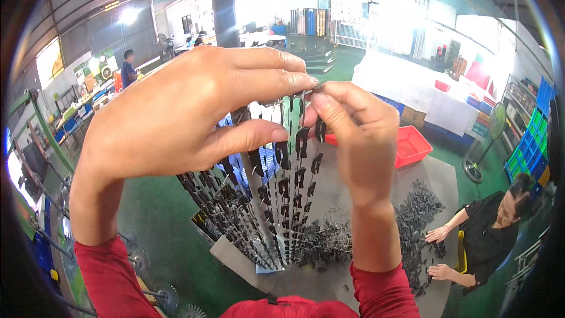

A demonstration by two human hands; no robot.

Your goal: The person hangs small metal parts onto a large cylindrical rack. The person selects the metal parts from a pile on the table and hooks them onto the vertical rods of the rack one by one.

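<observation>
In front of me stands a rack of thin wire strands (288,191) with many small black curved parts (283,186) hung along them. Above its top, my left hand (182,112) reaches across with fingers stretched out and thumb held apart. Its fingertips touch the end of a thin dark bar. My right hand (356,129) meets them there, thumb and fingers pinched together at the bar's end. What lies in that pinch is mostly hidden. Just below these fingers hangs one black part (320,129).
Behind the rack is a grey table (432,171) with heaps of loose black parts (415,212) and a red plastic bin (412,146). A co-worker (497,235) at the right has both hands by a heap. A standing fan (485,141) and a grey post (225,9) are farther off.
</observation>
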